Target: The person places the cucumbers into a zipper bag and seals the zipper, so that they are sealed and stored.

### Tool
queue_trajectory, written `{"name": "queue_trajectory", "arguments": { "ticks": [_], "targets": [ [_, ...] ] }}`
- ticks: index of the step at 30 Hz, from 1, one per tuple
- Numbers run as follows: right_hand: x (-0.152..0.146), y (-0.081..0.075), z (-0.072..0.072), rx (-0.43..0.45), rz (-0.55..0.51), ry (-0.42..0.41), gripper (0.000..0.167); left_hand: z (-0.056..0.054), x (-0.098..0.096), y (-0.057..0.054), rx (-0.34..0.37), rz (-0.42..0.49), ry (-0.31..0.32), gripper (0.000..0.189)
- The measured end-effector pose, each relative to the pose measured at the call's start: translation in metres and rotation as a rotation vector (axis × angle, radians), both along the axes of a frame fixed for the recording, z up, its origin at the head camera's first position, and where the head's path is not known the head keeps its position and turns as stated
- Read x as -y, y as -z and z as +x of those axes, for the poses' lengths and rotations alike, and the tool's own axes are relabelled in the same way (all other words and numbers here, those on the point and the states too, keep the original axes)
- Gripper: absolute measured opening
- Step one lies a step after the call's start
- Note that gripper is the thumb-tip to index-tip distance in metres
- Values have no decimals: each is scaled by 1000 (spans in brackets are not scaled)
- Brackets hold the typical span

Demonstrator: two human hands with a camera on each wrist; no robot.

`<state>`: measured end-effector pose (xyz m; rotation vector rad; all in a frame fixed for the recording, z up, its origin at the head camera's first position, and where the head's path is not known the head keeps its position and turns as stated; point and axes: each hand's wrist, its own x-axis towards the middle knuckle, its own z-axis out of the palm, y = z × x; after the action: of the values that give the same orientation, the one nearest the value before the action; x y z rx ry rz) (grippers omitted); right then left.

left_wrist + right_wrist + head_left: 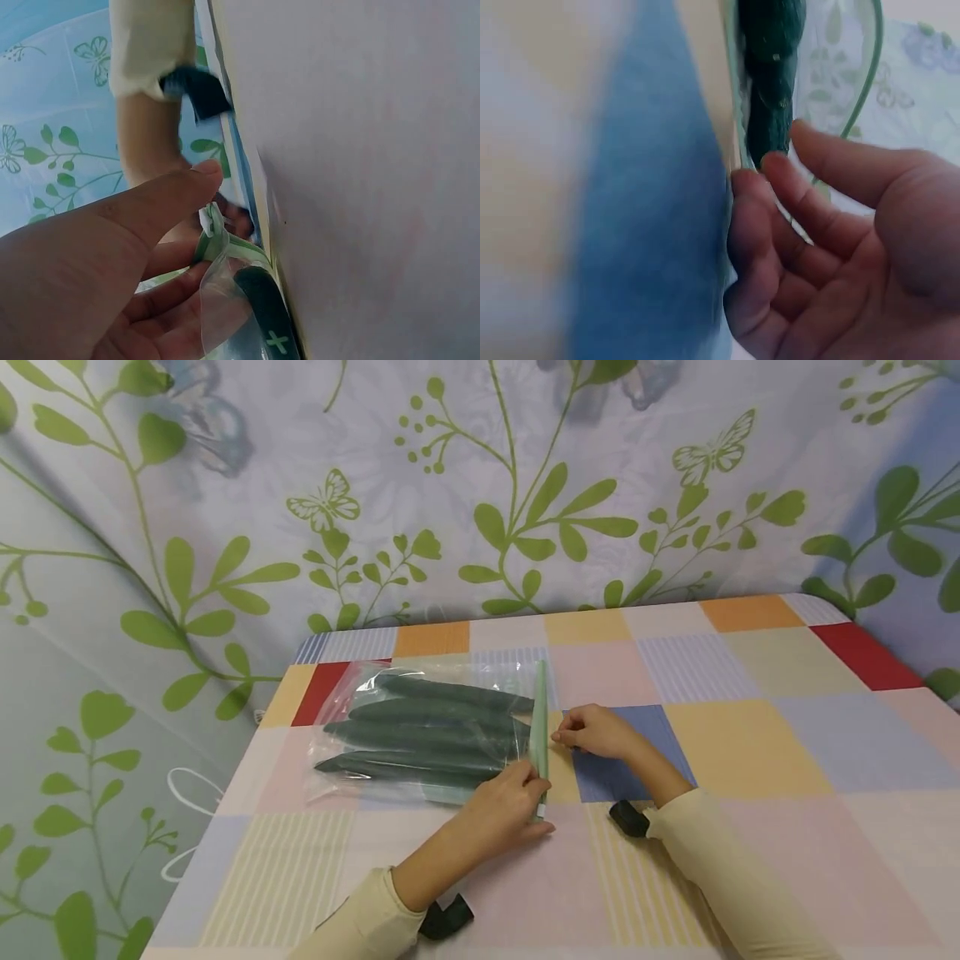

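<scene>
Several long dark-green cucumbers (427, 739) lie side by side inside a clear zip bag (330, 777) on the table. Along the bag's right side runs a green zip edge (538, 718), with a small white slider (208, 219) at its near corner. My left hand (498, 810) holds the bag at that corner, the thumb beside the slider and the fingers behind the plastic. Just right of the zip edge is my right hand (600, 732), its fingers loosely bent with nothing between them. In the right wrist view, its fingertips (776, 163) are close to the bag's mouth, near the cucumber ends.
A patchwork cloth (750, 743) in coloured squares covers the table. Leaf-patterned curtains (570, 485) hang behind it and at the sides. A white cord (174, 785) loops beside the table's left edge. Black straps (628, 818) show at both wrists.
</scene>
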<state>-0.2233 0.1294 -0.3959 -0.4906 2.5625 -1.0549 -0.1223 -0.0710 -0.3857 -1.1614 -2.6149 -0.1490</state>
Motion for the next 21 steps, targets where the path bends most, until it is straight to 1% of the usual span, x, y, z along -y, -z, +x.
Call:
{"name": "queue_trajectory", "arguments": {
  "ticks": [4, 7, 10, 12, 14, 16, 18, 20, 21],
  "targets": [
    [-10, -3, 24, 7, -28, -99, 24, -1, 0, 0, 10, 5, -21, 45],
    [-11, -4, 42, 27, -101, -185, 23, -1, 0, -1, 7, 10, -23, 44],
    [-4, -4, 57, 100, -188, -266, 19, -2, 1, -1, -9, 23, -28, 45],
    [4, -4, 64, 162, -237, -300, 17, -2, 3, -2, -16, 30, -31, 46],
    [12, -3, 70, 221, -277, -309, 16, -1, 4, -4, -6, 39, -34, 48],
    [17, -3, 73, 274, -316, -298, 16, 0, 5, -5, 3, 42, -29, 51],
    [21, -3, 75, 301, -334, -271, 16, 3, 5, -6, -4, 45, -35, 53],
    [23, -4, 76, 316, -340, -243, 14, 6, 8, -9, -9, 52, -59, 56],
    [24, -4, 76, 320, -342, -230, 14, 9, 10, -10, 1, 68, -76, 56]
  ]
}}
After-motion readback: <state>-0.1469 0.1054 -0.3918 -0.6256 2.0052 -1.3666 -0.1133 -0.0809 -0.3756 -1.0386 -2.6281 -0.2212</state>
